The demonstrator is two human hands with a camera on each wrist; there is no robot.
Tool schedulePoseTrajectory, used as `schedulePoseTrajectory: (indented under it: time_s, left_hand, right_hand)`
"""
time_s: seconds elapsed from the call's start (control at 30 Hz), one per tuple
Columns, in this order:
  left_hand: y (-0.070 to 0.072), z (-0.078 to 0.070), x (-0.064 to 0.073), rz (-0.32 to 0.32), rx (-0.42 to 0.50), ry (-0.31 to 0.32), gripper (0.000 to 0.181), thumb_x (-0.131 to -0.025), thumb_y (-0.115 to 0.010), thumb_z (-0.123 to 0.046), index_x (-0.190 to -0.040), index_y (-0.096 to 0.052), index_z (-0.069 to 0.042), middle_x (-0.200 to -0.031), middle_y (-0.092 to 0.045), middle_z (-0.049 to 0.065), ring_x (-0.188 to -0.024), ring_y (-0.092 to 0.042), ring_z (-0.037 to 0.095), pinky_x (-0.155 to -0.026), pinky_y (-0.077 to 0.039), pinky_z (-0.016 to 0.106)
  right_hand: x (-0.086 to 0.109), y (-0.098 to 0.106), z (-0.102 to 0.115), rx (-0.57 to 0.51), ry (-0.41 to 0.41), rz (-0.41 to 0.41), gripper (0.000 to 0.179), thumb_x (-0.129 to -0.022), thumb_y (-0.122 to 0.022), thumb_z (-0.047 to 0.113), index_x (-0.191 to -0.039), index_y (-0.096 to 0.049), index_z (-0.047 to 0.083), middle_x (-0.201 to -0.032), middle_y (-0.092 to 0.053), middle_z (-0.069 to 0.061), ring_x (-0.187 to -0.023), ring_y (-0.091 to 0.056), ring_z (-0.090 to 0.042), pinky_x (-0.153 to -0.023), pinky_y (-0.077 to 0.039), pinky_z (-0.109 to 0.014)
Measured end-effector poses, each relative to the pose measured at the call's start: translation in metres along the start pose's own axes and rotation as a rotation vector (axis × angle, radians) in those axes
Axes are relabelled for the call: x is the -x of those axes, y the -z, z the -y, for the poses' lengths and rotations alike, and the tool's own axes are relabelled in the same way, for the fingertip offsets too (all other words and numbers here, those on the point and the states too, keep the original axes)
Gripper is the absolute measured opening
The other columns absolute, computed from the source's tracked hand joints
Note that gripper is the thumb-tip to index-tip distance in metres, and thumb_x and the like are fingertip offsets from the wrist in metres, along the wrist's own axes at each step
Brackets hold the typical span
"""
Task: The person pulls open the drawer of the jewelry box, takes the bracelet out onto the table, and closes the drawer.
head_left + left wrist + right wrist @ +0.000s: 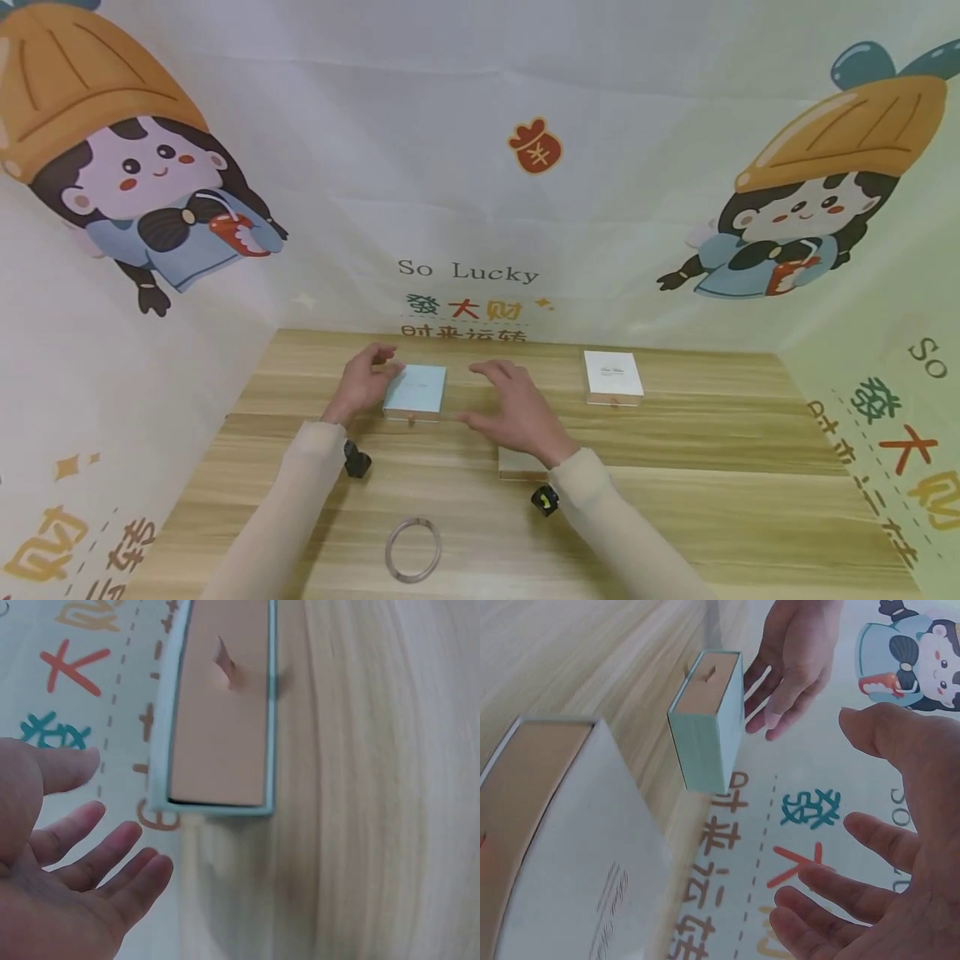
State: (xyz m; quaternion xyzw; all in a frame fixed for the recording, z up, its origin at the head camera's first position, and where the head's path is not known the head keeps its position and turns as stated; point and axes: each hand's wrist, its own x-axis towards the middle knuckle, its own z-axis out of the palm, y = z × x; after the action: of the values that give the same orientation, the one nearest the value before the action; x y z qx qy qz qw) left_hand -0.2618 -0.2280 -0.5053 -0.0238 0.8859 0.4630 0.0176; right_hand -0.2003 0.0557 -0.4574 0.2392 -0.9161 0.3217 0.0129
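Observation:
A light blue drawer-style box [415, 392] lies on the table near the back wall, its tan drawer front [221, 735] bearing a small ribbon tab [223, 664]. At its left side is my left hand [369, 382], fingers loosely bent, thumb close to the box edge. My right hand [517, 408] hovers to the right of the blue box with thumb and fingers spread apart. In the right wrist view nothing lies between its fingers [840, 892]. Below that hand sits another box [522, 467], largely hidden by the hand and wrist.
A white box [613, 375] with small print stands at the back right. Nearer the front of the wooden table [720, 517] lies a translucent bangle [390, 552]. Printed cloth walls [465, 200] enclose the table at the back and both sides.

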Motion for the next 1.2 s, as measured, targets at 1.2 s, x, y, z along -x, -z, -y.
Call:
schedulePoseTrajectory:
  time_s: [1.2]
  left_hand:
    - [-0.075, -0.049, 0.077, 0.113, 0.268, -0.258, 0.056, -0.097, -0.072, -0.021, -0.148, -0.051, -0.012, -0.154, -0.051, 0.014, -0.141, -0.051, 0.033, -0.116, -0.044, 0.048]
  right_hand:
    - [0.074, 0.028, -0.049, -0.028, -0.122, -0.161, 0.075, -0.087, -0.08, 0.042, -0.148, -0.051, 0.01, -0.151, -0.052, -0.012, -0.139, -0.05, -0.037, -0.11, -0.045, -0.058]
